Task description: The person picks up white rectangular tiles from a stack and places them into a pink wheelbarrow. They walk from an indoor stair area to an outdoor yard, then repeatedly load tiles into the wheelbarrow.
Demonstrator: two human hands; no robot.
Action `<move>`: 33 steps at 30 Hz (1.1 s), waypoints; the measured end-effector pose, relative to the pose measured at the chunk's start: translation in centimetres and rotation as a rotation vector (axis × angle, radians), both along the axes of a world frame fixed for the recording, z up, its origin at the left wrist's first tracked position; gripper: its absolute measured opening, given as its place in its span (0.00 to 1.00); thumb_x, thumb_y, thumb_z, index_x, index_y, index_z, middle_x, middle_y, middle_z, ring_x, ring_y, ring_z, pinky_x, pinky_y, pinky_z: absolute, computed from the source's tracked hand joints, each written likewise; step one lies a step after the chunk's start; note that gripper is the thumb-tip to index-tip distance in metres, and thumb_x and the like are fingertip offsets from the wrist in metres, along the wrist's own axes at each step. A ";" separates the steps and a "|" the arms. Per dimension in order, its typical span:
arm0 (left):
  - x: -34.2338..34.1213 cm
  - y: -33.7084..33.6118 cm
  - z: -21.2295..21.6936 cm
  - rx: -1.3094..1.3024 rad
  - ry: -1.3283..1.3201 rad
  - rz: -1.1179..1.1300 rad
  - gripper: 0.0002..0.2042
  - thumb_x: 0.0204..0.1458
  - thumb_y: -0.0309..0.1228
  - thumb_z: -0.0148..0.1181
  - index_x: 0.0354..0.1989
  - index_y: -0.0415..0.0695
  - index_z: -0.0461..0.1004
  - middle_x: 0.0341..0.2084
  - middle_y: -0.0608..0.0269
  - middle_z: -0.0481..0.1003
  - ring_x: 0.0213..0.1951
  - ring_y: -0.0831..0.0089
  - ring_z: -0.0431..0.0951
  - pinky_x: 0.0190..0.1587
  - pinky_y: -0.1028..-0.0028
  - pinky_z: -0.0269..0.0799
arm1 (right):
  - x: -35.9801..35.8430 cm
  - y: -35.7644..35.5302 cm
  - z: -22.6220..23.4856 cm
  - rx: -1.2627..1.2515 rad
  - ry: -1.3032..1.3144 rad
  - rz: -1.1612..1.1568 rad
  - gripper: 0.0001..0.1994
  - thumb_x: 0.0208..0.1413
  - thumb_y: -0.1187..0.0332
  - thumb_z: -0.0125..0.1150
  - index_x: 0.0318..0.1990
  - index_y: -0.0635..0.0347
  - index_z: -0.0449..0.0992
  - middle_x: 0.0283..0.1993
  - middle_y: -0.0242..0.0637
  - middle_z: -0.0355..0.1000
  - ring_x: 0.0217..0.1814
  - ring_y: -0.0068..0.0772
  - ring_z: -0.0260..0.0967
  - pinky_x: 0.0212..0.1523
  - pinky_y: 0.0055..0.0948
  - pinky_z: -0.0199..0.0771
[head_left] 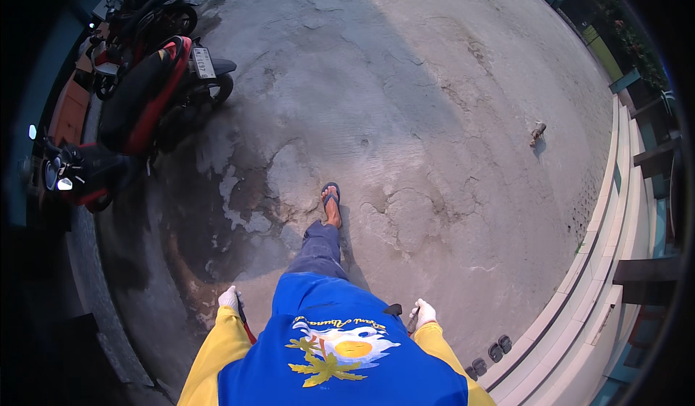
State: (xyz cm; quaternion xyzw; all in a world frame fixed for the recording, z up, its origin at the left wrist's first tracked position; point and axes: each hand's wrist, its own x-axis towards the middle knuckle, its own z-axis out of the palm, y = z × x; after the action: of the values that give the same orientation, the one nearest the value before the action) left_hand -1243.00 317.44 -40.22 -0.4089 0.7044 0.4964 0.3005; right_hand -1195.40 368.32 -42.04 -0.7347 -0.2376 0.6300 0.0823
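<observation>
Gloved hands gripping dark-handled tools at the hips, over a cracked concrete yard.

The left hand (229,299), in a white glove, is closed around a thin dark red-tipped handle (245,324); the right hand (423,312), also gloved, is closed around a black handle (407,319) just beside the blue shirt (340,333). One sandalled foot (331,204) steps forward on the concrete ground (405,102). Far left stand parked motorcycles (145,94); near right, pairs of sandals (489,355) lie beside a pale step (579,297).
</observation>
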 end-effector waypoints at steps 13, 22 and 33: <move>-34.1 37.7 -0.9 0.001 0.063 -0.197 0.18 0.67 0.43 0.58 0.30 0.41 0.79 0.21 0.61 0.76 0.20 0.67 0.75 0.25 0.64 0.73 | -31.5 34.8 3.2 0.083 -0.103 -0.109 0.10 0.68 0.61 0.60 0.41 0.58 0.76 0.27 0.34 0.68 0.22 0.32 0.64 0.23 0.38 0.69; -59.9 65.2 -3.3 -0.039 0.125 -0.159 0.20 0.65 0.47 0.56 0.29 0.43 0.80 0.19 0.58 0.77 0.19 0.64 0.76 0.24 0.63 0.70 | -59.0 63.9 -1.3 0.167 0.022 0.030 0.12 0.68 0.57 0.61 0.36 0.52 0.74 0.23 0.30 0.66 0.22 0.31 0.64 0.26 0.38 0.69; -88.0 93.7 0.5 -0.016 0.252 -0.126 0.21 0.63 0.47 0.61 0.28 0.41 0.79 0.20 0.59 0.77 0.19 0.68 0.75 0.26 0.64 0.71 | -87.9 93.4 1.0 0.111 0.051 0.034 0.11 0.69 0.56 0.61 0.37 0.51 0.74 0.24 0.30 0.65 0.24 0.31 0.64 0.26 0.39 0.70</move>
State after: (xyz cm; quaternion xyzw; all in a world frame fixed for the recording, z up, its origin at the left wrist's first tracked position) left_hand -1331.02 411.12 -39.72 -0.3004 0.7649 0.5182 0.2370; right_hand -1283.29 461.75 -41.02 -0.7087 -0.2825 0.6356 0.1183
